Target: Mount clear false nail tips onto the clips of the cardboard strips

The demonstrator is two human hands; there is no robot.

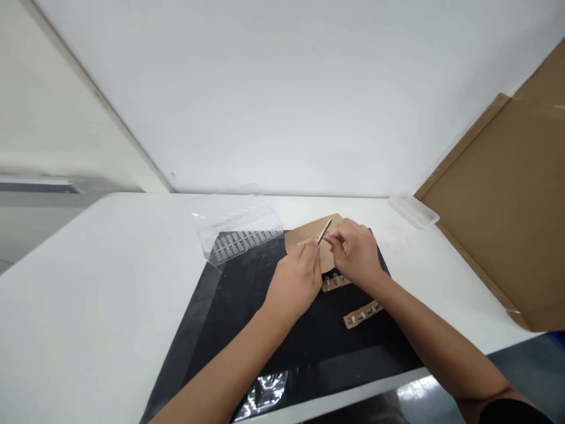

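My left hand and my right hand meet over a black mat on a white table. The right hand's fingers are pinched round a thin metal tool, like tweezers or a file, which points up and away. The left hand's fingers are closed close to the tool's lower end, pinching something too small to make out. Under the hands lies a brown card sheet. Two brown card strips with small pale pieces stuck on them lie on the mat near the right wrist.
A clear plastic box with rows of pale nail tips stands at the mat's far left corner. A small clear tray sits at the back right. A large cardboard sheet leans along the right side. A white wall rises behind the table.
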